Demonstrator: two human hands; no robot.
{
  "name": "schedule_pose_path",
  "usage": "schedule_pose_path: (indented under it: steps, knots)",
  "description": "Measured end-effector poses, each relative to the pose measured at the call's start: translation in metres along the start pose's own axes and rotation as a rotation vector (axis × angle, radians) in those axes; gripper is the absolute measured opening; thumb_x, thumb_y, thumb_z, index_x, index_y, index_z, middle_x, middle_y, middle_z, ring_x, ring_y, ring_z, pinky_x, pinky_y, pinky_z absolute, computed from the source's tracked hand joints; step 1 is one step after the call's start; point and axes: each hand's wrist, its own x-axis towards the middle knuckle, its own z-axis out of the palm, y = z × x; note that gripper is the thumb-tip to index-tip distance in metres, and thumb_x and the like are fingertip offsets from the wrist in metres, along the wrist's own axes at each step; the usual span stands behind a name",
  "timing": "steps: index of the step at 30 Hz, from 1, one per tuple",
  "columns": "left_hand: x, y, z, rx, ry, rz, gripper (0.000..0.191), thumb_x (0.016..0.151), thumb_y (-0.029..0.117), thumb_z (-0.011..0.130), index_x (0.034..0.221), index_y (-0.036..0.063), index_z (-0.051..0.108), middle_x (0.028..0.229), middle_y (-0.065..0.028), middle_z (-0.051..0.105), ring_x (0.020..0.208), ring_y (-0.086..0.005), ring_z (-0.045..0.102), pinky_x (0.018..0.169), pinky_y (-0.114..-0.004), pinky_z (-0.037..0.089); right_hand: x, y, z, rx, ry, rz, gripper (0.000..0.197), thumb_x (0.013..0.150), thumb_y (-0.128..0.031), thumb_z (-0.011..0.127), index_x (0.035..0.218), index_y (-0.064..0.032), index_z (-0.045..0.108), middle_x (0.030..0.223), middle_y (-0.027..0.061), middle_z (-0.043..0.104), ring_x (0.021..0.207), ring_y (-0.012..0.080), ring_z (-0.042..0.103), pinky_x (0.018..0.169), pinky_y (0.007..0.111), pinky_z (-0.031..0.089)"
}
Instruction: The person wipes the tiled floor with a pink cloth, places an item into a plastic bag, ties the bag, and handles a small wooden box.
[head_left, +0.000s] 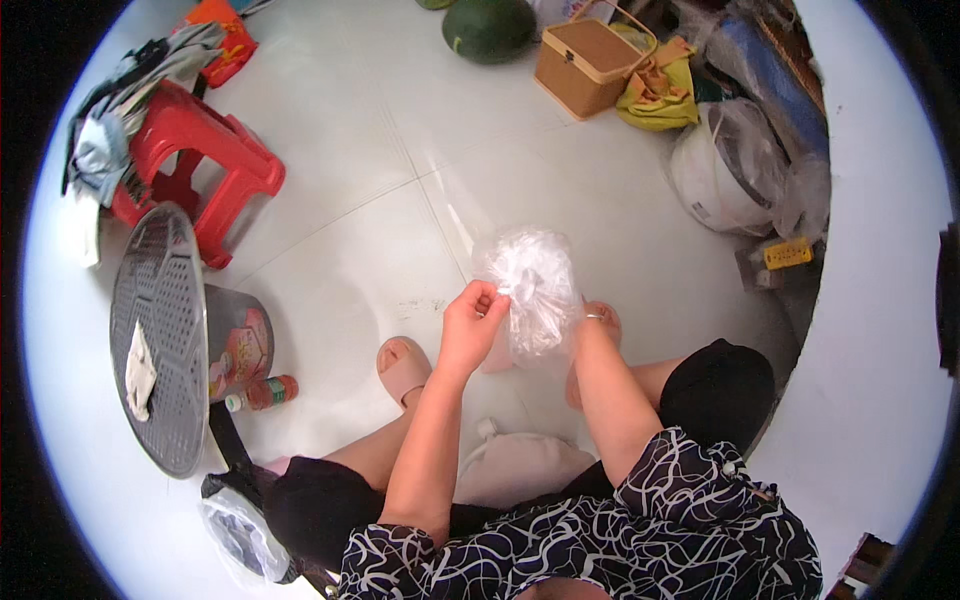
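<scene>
Between my hands, above the floor in front of me, is a crumpled clear plastic bag (534, 292). My left hand (478, 315) pinches its left side between thumb and bent fingers. At the bag's right side is my right hand (589, 326), largely hidden behind the plastic; a ring or band shows there, and what its fingers do cannot be made out. The bag's contents, if any, are not clear through the creased film. A pale fabric bag (525, 466) lies between my legs, close to my body.
At left stand a red plastic stool (247, 161) piled with clothes, a round grey perforated table (161, 300) with a white cloth, and a drink bottle (271, 392). Farther off are a watermelon (489, 30), a wicker basket (581, 64) and a white bucket (709, 176).
</scene>
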Motion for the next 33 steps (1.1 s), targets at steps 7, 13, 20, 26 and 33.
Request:
schedule_pose_path:
  steps: [7,13,20,26,33]
  knots:
    - [-0.027,0.033,-0.027,0.27,0.257,-0.078,0.013,0.072,0.01,0.057,0.069,0.0005,0.049,0.065,-0.0014,0.048,0.059,-0.0081,0.043,0.053,-0.021,0.037,-0.107,-0.079,0.076,-0.434,0.242,-0.611,0.012,0.079,-0.012,0.05,0.083,-0.001,0.052,0.069,0.0019,0.053,0.065,0.0107,0.051,0.058,0.023,0.041]
    - [-0.051,0.039,-0.029,0.412,0.377,0.221,0.013,0.07,0.011,0.058,0.068,0.0015,0.049,0.07,-0.0059,0.047,0.06,-0.0148,0.047,0.054,-0.026,0.04,-0.139,-0.064,0.122,-0.929,-0.144,-0.545,0.024,0.072,-0.018,0.06,0.085,0.0015,0.052,0.07,0.0041,0.055,0.061,0.0089,0.049,0.056,0.023,0.04]
    - [-0.08,0.069,-0.038,0.569,0.372,0.326,0.01,0.069,0.01,0.057,0.076,0.0044,0.051,0.078,-0.0079,0.049,0.07,-0.0248,0.049,0.059,-0.033,0.04,-0.16,-0.053,0.128,-0.78,-0.286,-0.419,0.017,0.072,-0.012,0.059,0.08,0.0023,0.054,0.068,0.0016,0.054,0.06,0.0075,0.048,0.054,0.02,0.038]
    - [-0.087,0.056,-0.057,0.704,0.241,0.176,0.017,0.072,0.014,0.054,0.087,0.0059,0.054,0.07,-0.011,0.055,0.064,-0.0262,0.052,0.056,-0.034,0.041,-0.171,-0.076,0.124,-0.667,-0.117,-0.518,0.017,0.073,-0.009,0.058,0.084,0.0028,0.054,0.07,0.0038,0.057,0.06,0.0073,0.05,0.053,0.02,0.041]
    - [-0.097,0.045,-0.058,0.635,0.405,0.054,0.015,0.072,0.018,0.056,0.075,0.0037,0.051,0.054,-0.0067,0.049,0.05,-0.0188,0.049,0.047,-0.031,0.038,-0.182,-0.062,0.13,-0.503,-0.07,-0.622,0.019,0.072,-0.013,0.059,0.082,0.0021,0.054,0.07,0.005,0.058,0.069,0.0128,0.054,0.064,0.026,0.044]
